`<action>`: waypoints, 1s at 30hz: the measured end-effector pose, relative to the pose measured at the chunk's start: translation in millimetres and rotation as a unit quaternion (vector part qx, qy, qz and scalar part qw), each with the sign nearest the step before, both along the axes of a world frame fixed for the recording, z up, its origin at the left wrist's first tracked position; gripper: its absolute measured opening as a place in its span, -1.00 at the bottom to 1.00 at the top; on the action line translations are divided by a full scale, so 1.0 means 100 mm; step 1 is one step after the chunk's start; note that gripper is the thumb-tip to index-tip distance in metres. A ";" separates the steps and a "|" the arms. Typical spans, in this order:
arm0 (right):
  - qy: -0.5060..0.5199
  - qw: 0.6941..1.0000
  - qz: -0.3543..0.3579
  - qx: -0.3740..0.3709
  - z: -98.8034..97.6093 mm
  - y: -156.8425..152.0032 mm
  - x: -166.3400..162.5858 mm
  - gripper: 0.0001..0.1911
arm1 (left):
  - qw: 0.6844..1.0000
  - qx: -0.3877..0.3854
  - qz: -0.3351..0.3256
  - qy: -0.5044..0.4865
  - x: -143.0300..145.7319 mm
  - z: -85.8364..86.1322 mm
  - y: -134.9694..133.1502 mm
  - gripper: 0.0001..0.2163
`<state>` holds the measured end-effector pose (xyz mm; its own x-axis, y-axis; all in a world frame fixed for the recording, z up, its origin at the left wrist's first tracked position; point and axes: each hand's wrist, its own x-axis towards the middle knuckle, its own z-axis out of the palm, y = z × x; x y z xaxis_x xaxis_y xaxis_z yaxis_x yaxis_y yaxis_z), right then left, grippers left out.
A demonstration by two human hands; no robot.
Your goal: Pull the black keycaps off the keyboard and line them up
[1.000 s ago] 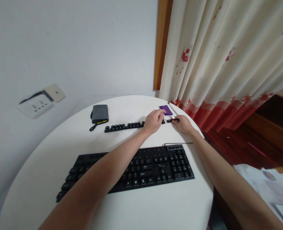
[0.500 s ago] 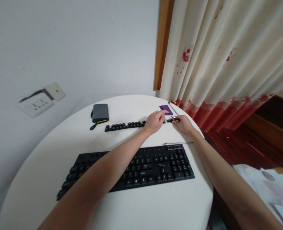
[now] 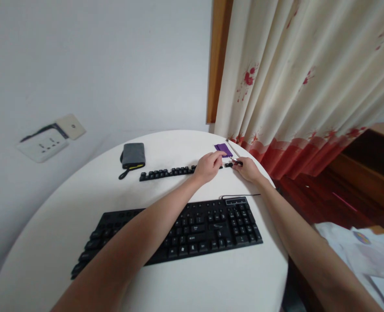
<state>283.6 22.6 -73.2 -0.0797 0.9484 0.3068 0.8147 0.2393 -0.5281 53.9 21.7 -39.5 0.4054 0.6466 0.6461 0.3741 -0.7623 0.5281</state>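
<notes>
Forefinger (image 3: 221, 154) stretched slightly straighter, my left hand (image 3: 208, 167) has a grip I can't tell; at one o'clock my right hand (image 3: 248, 169) grasps a slim, shiny, dark-handled tool (image 3: 239, 162) by blocky keycaps (image 3: 228, 165).

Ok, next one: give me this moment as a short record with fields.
Left hand: over the row of black keycaps, index finger extended toward the purple cloth; contact unclear
Left hand point: left hand
Right hand: right hand grips a slim tool
Keycaps: row of black keycaps, partly hidden by the left hand
Cloth: purple cloth, beyond the hands
Keyboard: black keyboard, nearer the person, partly hidden by the left forearm
Pouch: grey pouch, far left
Surface: white table
</notes>
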 end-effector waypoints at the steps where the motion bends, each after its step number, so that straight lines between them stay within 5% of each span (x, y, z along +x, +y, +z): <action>1: 0.005 1.000 0.002 0.006 0.01 0.00 0.01 -0.82 | 1.000 -0.001 -0.001 0.002 0.00 0.00 0.00 -0.73; 7: 0.225 0.970 0.018 0.094 0.25 -0.17 0.05 -0.65 | 1.000 -0.013 0.000 0.006 -0.01 0.02 -0.02 -0.75; 11: 0.381 0.918 0.103 0.045 0.51 -0.57 -0.07 -0.66 | 1.000 -0.021 0.002 0.006 0.00 0.04 -0.05 -0.75; 19: 0.314 0.940 0.136 0.007 0.55 -1.37 -0.35 -0.77 | 0.999 -0.041 -0.010 0.004 0.01 0.02 -0.05 -0.75; 30: 0.287 0.948 0.138 0.014 0.37 -1.64 -0.27 -0.80 | 0.999 -0.049 -0.019 -0.001 0.03 0.01 -0.05 -0.75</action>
